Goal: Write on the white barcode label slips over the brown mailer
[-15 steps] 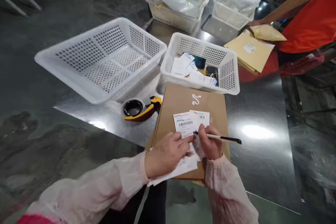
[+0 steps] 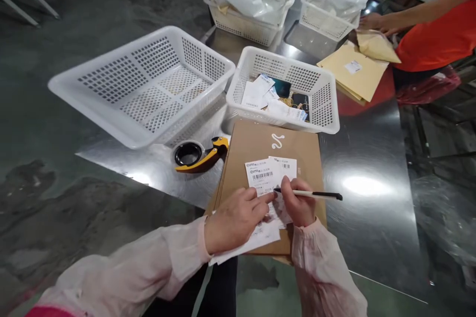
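Right hand (image 2: pixel 297 208) grips a pen (image 2: pixel 310 194), tip on the barcode labels (image 2: pixel 266 178) lying on a brown cardboard box (image 2: pixel 260 146) at the table's (image 2: pixel 368 218) near edge. Left hand (image 2: pixel 234 220), fingers flat, pins the labels down. Tape dispenser (image 2: pixel 197 154) lies just left of the box.

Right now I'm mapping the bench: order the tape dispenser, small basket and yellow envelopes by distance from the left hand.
From the left hand:
1. Tape dispenser, up-left, nearest.
2. Small basket, straight beyond the box.
3. Yellow envelopes, far right, by a co-worker.
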Demonstrator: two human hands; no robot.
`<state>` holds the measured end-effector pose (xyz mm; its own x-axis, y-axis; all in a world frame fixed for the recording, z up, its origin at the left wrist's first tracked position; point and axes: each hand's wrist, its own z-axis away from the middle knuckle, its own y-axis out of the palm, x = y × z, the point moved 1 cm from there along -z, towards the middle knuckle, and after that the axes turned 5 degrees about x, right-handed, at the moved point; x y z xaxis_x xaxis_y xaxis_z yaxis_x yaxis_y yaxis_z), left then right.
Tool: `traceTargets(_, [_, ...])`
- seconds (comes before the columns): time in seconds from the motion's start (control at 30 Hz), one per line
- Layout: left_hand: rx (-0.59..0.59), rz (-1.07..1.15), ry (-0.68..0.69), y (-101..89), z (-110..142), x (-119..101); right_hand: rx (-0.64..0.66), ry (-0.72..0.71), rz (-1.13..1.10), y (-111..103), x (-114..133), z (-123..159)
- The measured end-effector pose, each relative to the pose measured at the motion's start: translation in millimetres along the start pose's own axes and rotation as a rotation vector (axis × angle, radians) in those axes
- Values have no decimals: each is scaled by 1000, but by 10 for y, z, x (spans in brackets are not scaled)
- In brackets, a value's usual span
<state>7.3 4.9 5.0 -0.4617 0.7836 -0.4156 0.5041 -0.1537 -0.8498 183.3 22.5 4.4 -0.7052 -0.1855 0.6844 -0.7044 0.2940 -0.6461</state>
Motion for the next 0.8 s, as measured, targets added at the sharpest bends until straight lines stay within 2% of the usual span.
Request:
traceTargets(0.2, [10,9,-3,1,2,-5,29,-38,-12,-6,29,-2])
traceTargets(0.37, [-22,8,3,-7,-6,-9,-23,8,-6,-20,50,-17])
traceTargets(0.6, [1,-13,-5,12,9,-9,25,9,-37,-4,10,-20])
traceTargets(0.7, [3,10,-13,29,19,1,-40,103,-95,-67,20,-34])
traceTargets(0.8, [-12,93,-17,40,23,30,-167,303,-182,-197,67,22])
